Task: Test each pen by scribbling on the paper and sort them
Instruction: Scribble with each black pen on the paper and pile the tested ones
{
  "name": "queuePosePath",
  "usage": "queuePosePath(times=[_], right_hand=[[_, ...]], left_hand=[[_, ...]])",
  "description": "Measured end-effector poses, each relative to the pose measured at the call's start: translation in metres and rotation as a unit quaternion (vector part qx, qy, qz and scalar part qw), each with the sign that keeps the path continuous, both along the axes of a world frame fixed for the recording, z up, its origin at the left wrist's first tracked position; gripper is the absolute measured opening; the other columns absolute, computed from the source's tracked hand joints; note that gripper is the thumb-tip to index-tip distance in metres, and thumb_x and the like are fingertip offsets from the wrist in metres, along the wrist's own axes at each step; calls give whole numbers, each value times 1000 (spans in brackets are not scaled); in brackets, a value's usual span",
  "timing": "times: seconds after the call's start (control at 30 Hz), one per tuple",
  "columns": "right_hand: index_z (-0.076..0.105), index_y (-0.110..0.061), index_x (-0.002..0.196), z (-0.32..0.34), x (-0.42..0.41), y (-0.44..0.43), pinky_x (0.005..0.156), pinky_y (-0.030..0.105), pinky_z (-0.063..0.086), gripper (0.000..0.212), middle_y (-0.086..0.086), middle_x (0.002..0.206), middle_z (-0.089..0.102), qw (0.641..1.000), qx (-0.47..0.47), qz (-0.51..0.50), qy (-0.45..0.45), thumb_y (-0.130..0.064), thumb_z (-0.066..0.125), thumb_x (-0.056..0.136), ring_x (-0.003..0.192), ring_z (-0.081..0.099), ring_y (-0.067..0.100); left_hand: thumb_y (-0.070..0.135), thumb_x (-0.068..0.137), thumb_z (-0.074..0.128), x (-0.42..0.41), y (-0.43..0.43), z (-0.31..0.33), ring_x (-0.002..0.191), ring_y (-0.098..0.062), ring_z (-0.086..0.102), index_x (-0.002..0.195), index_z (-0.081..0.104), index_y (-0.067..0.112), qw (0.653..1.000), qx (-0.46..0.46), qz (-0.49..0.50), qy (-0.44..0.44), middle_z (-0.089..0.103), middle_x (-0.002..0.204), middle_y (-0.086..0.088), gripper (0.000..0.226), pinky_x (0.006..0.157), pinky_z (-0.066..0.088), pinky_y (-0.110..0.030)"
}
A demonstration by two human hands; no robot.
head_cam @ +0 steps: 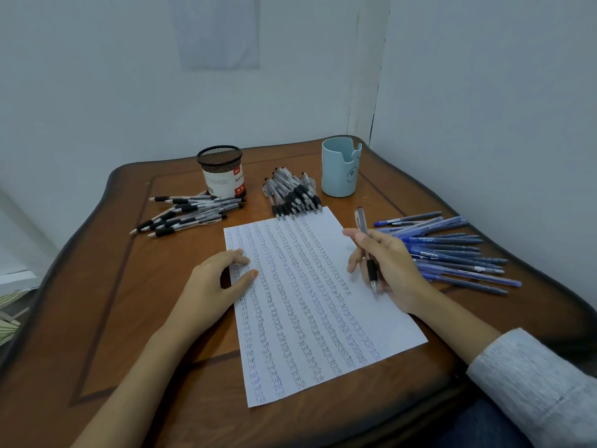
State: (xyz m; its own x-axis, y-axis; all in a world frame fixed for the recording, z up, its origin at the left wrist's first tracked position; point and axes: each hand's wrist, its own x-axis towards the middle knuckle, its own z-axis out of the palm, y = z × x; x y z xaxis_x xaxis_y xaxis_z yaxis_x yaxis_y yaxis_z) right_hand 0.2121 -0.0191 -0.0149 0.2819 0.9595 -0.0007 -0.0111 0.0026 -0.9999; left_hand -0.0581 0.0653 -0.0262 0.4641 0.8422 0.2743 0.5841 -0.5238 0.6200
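left hand (219, 281) rests on paper (323, 318) edge, fingers relaxed; right hand (392, 270) grips pen (362, 226), tip down over paper.

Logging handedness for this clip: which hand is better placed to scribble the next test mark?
Right. The right hand grips a pen with its tip at the paper; the left hand rests on the paper's left edge.

A brown wooden bench (106, 286) with a wavy rim and a dark inlaid border fills the lower frame. At upper centre-left on it stands a black wire-mesh cup with a white and red label (223, 176). A pale blue plastic cup with a drawn face (339, 169) stands upright to its right. A pale sheet (216, 30) hangs on the white wall (97, 76) at top centre. Green striped fabric (8, 318) shows at the left edge.
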Motion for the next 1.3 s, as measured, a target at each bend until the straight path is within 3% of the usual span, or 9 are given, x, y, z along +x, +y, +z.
queuePosePath(times=[0.13, 0.3, 0.43, 0.6, 0.8, 1.03, 1.13, 1.3], right_hand=[[50, -24, 125, 5, -3, -1, 30, 18, 26, 28, 3, 53, 52, 1000, -10, -3, 27, -20, 52, 97, 37, 35, 9], [55, -18, 123, 3, -1, -1, 32, 18, 25, 34, 4, 51, 52, 999, -8, -4, 39, -35, 34, 103, 35, 36, 9], [52, -9, 118, 5, 0, -2, 31, 18, 22, 28, 9, 56, 59, 998, -17, 9, 58, -28, 46, 99, 32, 31, 11], [47, -11, 113, 6, 0, -1, 32, 18, 21, 27, 6, 64, 63, 998, -7, 0, 63, -24, 57, 92, 30, 28, 9], [47, -13, 107, 7, 1, -2, 31, 17, 21, 35, 7, 67, 61, 997, 12, -3, 79, -38, 55, 84, 30, 26, 7], [49, -11, 109, 8, 0, -2, 31, 16, 22, 23, 6, 64, 61, 998, -2, -13, 54, -25, 56, 92, 30, 25, 7], [48, -10, 112, 7, -2, -1, 32, 17, 24, 24, 9, 71, 63, 999, -5, 4, 46, -23, 56, 93, 33, 30, 8], [52, -14, 115, 12, 0, 3, 38, 19, 37, 33, 12, 86, 70, 999, -14, 39, 23, 1, 63, 87, 43, 46, 11]], left_hand=[[30, 87, 67, 0, 0, 0, 116, 4, 42, 109, 61, 25, 1000, -3, -1, 0, 56, 133, 5, 23, 96, 33, -17], [31, 87, 66, -1, 2, -2, 116, 4, 41, 111, 62, 24, 1000, -7, 0, -1, 55, 134, 4, 25, 97, 34, -19], [31, 87, 66, -1, 1, -1, 117, 3, 41, 111, 62, 24, 1000, -6, 0, 3, 55, 134, 4, 25, 98, 34, -20], [31, 87, 66, -1, 2, -2, 116, 4, 42, 111, 62, 23, 1000, -1, -3, 1, 56, 134, 3, 25, 97, 35, -19], [32, 87, 66, -1, 3, -2, 121, -2, 46, 110, 62, 24, 1000, -2, -3, 1, 56, 133, 4, 25, 98, 35, -20], [30, 87, 67, -2, 2, -3, 122, 0, 45, 111, 63, 22, 1000, -3, -1, 2, 57, 130, 6, 25, 94, 32, -12], [29, 87, 67, -1, 3, -3, 117, 5, 42, 111, 63, 21, 1000, 2, -2, -1, 56, 127, 10, 25, 89, 30, -4], [29, 87, 68, -1, 3, -3, 116, 7, 43, 109, 63, 22, 1000, 0, -4, -13, 52, 117, 19, 24, 86, 31, 0]])
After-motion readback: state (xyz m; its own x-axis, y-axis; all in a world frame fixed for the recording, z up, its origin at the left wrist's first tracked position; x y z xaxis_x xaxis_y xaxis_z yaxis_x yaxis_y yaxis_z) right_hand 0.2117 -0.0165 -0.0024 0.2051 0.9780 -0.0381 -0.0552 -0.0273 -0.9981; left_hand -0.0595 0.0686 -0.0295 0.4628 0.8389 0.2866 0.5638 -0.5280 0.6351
